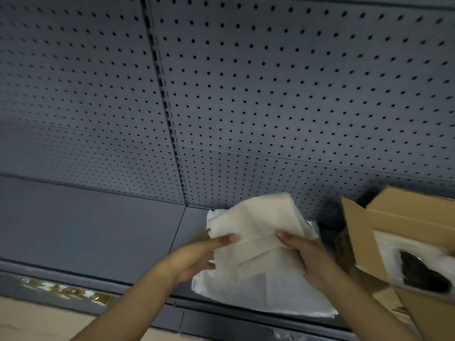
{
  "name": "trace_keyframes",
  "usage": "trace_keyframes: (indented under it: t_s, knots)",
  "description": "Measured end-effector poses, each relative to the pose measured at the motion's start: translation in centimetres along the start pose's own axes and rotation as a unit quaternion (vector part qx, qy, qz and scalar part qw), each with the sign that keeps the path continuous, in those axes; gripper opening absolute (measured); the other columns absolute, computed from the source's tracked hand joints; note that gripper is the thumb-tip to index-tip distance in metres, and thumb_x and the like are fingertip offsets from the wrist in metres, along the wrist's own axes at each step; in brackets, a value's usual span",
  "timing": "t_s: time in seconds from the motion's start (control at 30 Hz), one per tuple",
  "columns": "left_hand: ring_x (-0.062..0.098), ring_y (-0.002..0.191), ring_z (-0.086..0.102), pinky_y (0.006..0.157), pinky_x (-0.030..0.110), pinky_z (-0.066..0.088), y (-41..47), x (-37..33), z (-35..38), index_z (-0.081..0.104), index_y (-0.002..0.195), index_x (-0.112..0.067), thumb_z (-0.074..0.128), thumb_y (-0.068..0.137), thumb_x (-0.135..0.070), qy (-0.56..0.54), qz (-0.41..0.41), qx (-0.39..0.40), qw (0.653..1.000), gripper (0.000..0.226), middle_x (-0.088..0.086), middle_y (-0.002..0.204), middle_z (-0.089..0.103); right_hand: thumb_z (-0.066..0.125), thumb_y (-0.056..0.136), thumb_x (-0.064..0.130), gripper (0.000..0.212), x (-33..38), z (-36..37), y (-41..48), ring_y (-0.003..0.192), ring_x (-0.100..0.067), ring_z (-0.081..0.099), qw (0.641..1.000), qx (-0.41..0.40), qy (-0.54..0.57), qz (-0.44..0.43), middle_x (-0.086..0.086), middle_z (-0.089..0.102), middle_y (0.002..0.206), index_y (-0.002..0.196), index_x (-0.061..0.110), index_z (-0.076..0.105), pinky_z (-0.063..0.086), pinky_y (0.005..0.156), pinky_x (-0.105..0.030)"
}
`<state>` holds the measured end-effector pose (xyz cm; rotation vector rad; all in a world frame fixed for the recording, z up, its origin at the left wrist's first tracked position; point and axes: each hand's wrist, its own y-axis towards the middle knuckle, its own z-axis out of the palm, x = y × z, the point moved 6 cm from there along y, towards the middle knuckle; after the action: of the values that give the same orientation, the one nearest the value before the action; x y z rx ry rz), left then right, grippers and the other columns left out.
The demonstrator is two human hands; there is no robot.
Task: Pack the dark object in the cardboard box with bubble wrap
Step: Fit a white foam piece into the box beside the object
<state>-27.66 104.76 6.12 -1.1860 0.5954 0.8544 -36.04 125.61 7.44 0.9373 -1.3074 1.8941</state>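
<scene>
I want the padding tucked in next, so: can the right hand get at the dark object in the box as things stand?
Probably not right away. The right hand and left hand both grip the folded sheet. The dark object lies uncovered in the open cardboard box beside it, so the path looks free once the sheet is released.
</scene>
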Motion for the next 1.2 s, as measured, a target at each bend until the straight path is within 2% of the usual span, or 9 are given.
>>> trace_keyframes:
  t_s: [0.17,0.37,0.57,0.67,0.8,0.93,1.07,1.13,1.2]
  knots:
    - [0.030,0.115,0.064,0.095,0.046,0.053,-0.8,-3.2,1.3,0.053,0.131,-0.015,0.067,0.088,-0.010,0.001,0.075,0.006,0.997,0.046,0.012,0.124,0.067,0.074,0.076,0.012,0.048,1.8,-1.2,-0.9,0.098,-0.027,0.069,0.998,0.050,-0.024,-0.010,-0.012,0.070,0.115,0.122,0.016,0.060,0.057,0.073,-0.039]
    - [0.029,0.109,0.066,0.088,0.040,0.056,-1.8,-5.6,0.7,0.051,0.131,-0.016,0.064,0.084,-0.003,0.067,0.122,0.013,0.990,0.051,0.011,0.121,0.069,0.084,0.063,0.034,0.082,3.9,-2.0,-2.4,0.119,-0.025,0.059,0.967,0.181,-0.175,0.033,0.001,0.065,0.127,0.134,0.035,0.044,0.042,0.105,-0.052]
    - [0.029,0.106,0.068,0.080,0.035,0.058,-2.6,-6.5,0.6,0.056,0.127,-0.010,0.067,0.083,-0.002,0.030,0.135,0.064,0.988,0.046,0.016,0.121,0.068,0.088,0.051,0.042,0.070,5.3,0.1,-3.8,0.102,-0.023,0.069,0.962,0.193,-0.170,-0.086,-0.008,0.073,0.109,0.110,0.009,0.068,0.056,0.083,-0.030]
    - [0.029,0.107,0.067,0.081,0.037,0.059,-2.4,-6.5,0.0,0.063,0.123,-0.010,0.085,0.067,-0.013,-0.044,0.129,0.082,0.987,0.060,0.017,0.124,0.065,0.089,0.051,0.044,0.059,6.6,-0.2,-4.2,0.103,-0.015,0.068,0.952,0.178,-0.148,-0.199,-0.001,0.074,0.107,0.102,0.017,0.075,0.055,0.081,-0.022]
    - [0.032,0.108,0.060,0.099,0.047,0.045,-1.9,-6.8,-0.4,0.063,0.123,-0.012,0.079,0.068,-0.030,-0.161,0.105,0.087,0.977,0.060,0.019,0.127,0.057,0.077,0.069,-0.005,0.027,8.7,0.5,-5.9,0.108,-0.008,0.061,0.865,0.134,-0.252,-0.413,0.001,0.066,0.109,0.091,0.011,0.076,0.049,0.090,-0.017]
    - [0.030,0.118,0.060,0.101,0.046,0.048,-2.1,-7.0,1.2,0.057,0.130,-0.019,0.080,0.056,-0.061,-0.102,0.062,0.060,0.991,0.088,0.011,0.129,0.062,0.058,0.073,0.000,0.029,9.0,2.3,-8.7,0.113,-0.009,0.054,0.711,0.059,-0.414,-0.565,0.000,0.057,0.114,0.089,0.018,0.074,0.044,0.091,-0.015]
    - [0.021,0.111,0.066,0.087,0.032,0.056,-2.3,-7.0,2.0,0.052,0.131,-0.023,0.098,0.039,-0.029,-0.018,0.037,0.065,0.997,0.103,0.007,0.130,0.062,0.064,0.084,0.023,0.013,8.5,2.6,-9.7,0.119,-0.012,0.046,0.731,0.110,-0.396,-0.544,0.001,0.048,0.122,0.089,0.025,0.077,0.042,0.093,-0.017]
    - [0.022,0.111,0.066,0.086,0.033,0.056,-2.4,-7.1,2.0,0.054,0.130,-0.024,0.096,0.043,-0.014,-0.005,0.036,0.076,0.996,0.098,0.007,0.127,0.063,0.071,0.080,0.024,0.014,8.3,2.1,-9.4,0.122,-0.013,0.047,0.815,0.155,-0.322,-0.457,0.008,0.049,0.125,0.088,0.034,0.077,0.044,0.097,-0.025]
    - [0.022,0.106,0.068,0.082,0.035,0.057,-2.3,-7.0,1.9,0.057,0.128,-0.025,0.089,0.049,-0.001,0.005,0.046,0.067,0.997,0.089,0.006,0.119,0.068,0.073,0.072,-0.007,0.046,7.5,1.2,-8.5,0.126,-0.015,0.049,0.879,0.195,-0.280,-0.332,0.012,0.055,0.127,0.094,0.034,0.076,0.045,0.101,-0.034]
